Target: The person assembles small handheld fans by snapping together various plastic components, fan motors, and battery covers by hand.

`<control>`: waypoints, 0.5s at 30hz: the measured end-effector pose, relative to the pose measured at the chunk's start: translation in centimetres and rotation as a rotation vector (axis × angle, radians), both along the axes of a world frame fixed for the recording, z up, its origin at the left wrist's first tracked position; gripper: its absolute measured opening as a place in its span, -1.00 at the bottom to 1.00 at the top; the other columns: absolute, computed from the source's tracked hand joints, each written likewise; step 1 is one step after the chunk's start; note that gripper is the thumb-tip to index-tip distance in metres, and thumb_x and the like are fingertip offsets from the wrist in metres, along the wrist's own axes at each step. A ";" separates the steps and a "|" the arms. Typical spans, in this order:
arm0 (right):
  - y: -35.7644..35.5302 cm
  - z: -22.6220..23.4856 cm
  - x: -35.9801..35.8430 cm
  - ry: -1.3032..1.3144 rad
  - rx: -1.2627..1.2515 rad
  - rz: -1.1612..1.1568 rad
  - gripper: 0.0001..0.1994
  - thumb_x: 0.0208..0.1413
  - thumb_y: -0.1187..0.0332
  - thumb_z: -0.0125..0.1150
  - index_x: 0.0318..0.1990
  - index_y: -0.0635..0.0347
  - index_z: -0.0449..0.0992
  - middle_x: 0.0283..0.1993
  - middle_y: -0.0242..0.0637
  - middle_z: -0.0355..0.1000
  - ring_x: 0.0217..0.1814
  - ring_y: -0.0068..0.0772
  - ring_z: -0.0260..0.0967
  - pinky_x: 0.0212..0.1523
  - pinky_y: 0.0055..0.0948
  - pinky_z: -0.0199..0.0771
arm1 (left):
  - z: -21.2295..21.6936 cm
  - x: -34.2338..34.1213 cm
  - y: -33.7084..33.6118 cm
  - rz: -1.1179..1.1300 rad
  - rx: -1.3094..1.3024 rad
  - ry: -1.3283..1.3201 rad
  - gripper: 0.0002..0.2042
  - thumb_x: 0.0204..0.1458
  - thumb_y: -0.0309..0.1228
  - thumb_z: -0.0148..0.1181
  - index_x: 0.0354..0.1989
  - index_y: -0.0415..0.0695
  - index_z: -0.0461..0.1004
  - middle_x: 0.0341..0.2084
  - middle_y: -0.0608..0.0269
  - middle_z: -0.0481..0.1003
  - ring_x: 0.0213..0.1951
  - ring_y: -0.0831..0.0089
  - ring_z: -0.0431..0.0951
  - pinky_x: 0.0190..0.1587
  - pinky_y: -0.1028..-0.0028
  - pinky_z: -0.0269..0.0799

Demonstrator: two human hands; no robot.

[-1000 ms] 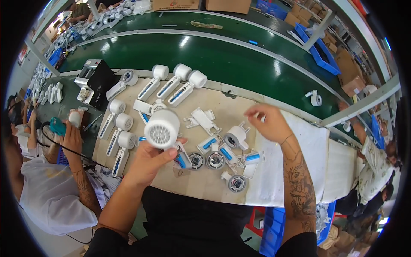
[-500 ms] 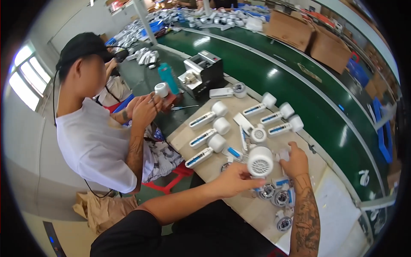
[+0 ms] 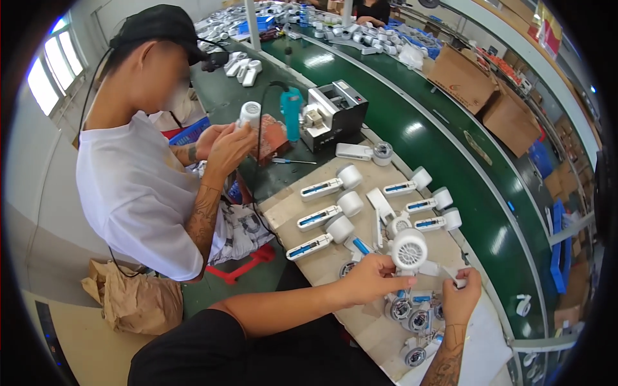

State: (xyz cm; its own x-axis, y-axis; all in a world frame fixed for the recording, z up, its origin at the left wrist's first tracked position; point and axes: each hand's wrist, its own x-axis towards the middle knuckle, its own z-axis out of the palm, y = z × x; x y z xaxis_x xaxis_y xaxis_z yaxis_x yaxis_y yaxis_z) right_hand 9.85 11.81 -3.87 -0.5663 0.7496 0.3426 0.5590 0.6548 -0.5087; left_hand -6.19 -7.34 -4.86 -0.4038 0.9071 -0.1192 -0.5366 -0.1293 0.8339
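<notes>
My left hand grips a white handheld fan by its round head, whose slotted grille faces up toward me. To its right, my right hand is closed on a small white plastic piece. A pale flat part shows between the two hands; whether it belongs to the fan is unclear. Below the hands lies a cluster of opened fan heads with bare round insides and blue parts. Beyond my left hand, several white fans with open handles lie in rows on the cardboard-covered table.
A co-worker at the left holds another white fan head. A teal electric screwdriver stands near a black-and-silver machine. Along the right runs a green conveyor, with cardboard boxes beyond it. A screwdriver lies near the table edge.
My right hand has drawn back from beside the fan head, further right and nearer me, with the white piece in its fingers. My left hand still holds the fan. The view has shifted.
</notes>
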 end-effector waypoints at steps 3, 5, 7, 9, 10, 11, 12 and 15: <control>-1.4 0.3 1.8 0.241 -0.074 -0.098 -0.88 -0.10 0.54 0.19 -0.39 0.18 0.39 0.02 -0.15 0.51 -0.19 -0.35 0.41 -0.37 -0.44 0.26 | -1.2 -0.9 0.1 -0.120 -0.033 -0.024 -0.69 0.22 -0.26 0.18 0.01 -0.23 0.52 -0.22 0.31 0.58 -0.27 0.58 0.54 -0.21 0.52 0.46; -4.7 2.6 1.5 0.338 -0.147 -0.068 -0.89 -0.08 0.56 0.19 -0.37 0.17 0.42 0.15 -0.10 0.48 -0.10 -0.37 0.43 -0.39 -0.48 0.22 | -0.8 -0.9 -0.1 -0.076 -0.007 -0.149 -0.61 0.27 -0.19 0.06 0.04 -0.29 0.48 -0.23 0.22 0.58 -0.28 0.50 0.57 -0.20 0.47 0.48; -6.7 3.1 1.9 0.406 0.099 0.156 -0.88 -0.03 0.58 0.21 -0.31 0.23 0.47 0.24 0.19 0.37 0.14 -0.07 0.45 0.01 -0.32 0.46 | 1.4 -0.5 0.4 -0.016 0.033 -0.258 -0.62 0.28 -0.17 0.03 -0.02 -0.28 0.48 -0.27 0.20 0.57 -0.32 0.49 0.56 -0.22 0.48 0.47; -9.2 3.9 2.8 0.449 0.027 0.237 -0.85 -0.01 0.53 0.27 -0.25 0.26 0.49 0.25 0.30 0.31 0.26 0.14 0.37 0.23 -0.18 0.37 | 1.5 -0.1 1.1 -0.052 0.046 -0.235 -0.54 0.31 -0.12 -0.10 0.08 -0.31 0.44 -0.21 0.16 0.57 -0.28 0.47 0.56 -0.16 0.45 0.47; -10.1 4.4 3.0 0.353 0.089 0.298 -0.81 -0.02 0.50 0.31 -0.21 0.25 0.52 0.23 0.31 0.33 0.25 0.17 0.38 0.24 -0.16 0.37 | 1.0 0.2 1.3 -0.089 0.052 -0.242 -0.52 0.32 -0.10 -0.13 0.10 -0.30 0.43 -0.18 0.16 0.57 -0.24 0.46 0.57 -0.13 0.46 0.47; -10.8 4.3 3.4 0.319 0.131 0.363 -0.75 -0.03 0.48 0.33 -0.14 0.24 0.56 0.22 0.28 0.34 0.23 0.14 0.40 0.23 -0.16 0.39 | 1.1 0.7 1.7 -0.125 0.060 -0.245 -0.50 0.32 -0.09 -0.16 0.13 -0.29 0.42 -0.14 0.16 0.58 -0.20 0.46 0.58 -0.11 0.46 0.47; -10.8 4.1 3.3 0.313 0.205 0.439 -0.69 -0.03 0.49 0.34 -0.06 0.22 0.58 0.22 0.24 0.35 0.21 0.10 0.42 0.23 -0.15 0.41 | 1.8 1.5 2.2 -0.116 0.002 -0.244 -0.49 0.32 -0.07 -0.19 0.16 -0.26 0.41 -0.08 0.15 0.58 -0.11 0.45 0.58 -0.05 0.46 0.46; -10.5 3.7 3.6 0.222 0.205 0.445 -0.62 -0.01 0.51 0.33 0.03 0.19 0.57 0.26 0.11 0.35 0.26 0.09 0.37 0.27 -0.06 0.37 | 2.9 2.8 2.3 -0.143 0.031 -0.267 -0.48 0.33 -0.05 -0.21 0.18 -0.23 0.39 -0.03 0.14 0.57 -0.03 0.42 0.57 -0.02 0.44 0.46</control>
State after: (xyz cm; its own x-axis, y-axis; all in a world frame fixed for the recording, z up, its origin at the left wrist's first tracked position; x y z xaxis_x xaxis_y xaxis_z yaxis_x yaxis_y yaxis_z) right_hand 13.48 1.34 -0.21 -0.7114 0.3592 0.6041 0.0987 0.9021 -0.4201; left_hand -3.38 -5.08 -1.94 -0.2300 0.9573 -0.1751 -0.7509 -0.0601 0.6577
